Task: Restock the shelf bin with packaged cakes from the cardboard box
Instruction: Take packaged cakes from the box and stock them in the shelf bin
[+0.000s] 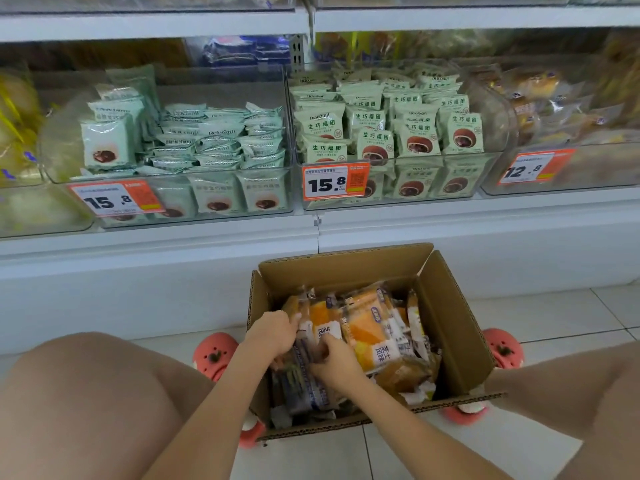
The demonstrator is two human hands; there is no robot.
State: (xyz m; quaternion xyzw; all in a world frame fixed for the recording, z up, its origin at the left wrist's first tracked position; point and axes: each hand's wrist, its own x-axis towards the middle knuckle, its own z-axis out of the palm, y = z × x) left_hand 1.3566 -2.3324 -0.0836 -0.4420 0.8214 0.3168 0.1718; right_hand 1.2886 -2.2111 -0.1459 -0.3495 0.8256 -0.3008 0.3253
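An open cardboard box (450,327) stands on the floor between my knees, holding several clear-wrapped orange cakes (367,327). Both my hands are inside it. My left hand (273,332) curls its fingers round the left end of a bundle of cake packs. My right hand (334,362) grips the same packs from the near side, thumb over the top. The clear shelf bin (561,174) at the far right, tagged 12.8, holds similar yellow packaged cakes.
Two clear bins tagged 15.8 hold green-wrapped chocolate cakes at left (180,147) and centre (388,133). A white shelf ledge (311,233) runs above the box. Pink slippers (214,355) flank the box on the white tiled floor (540,317).
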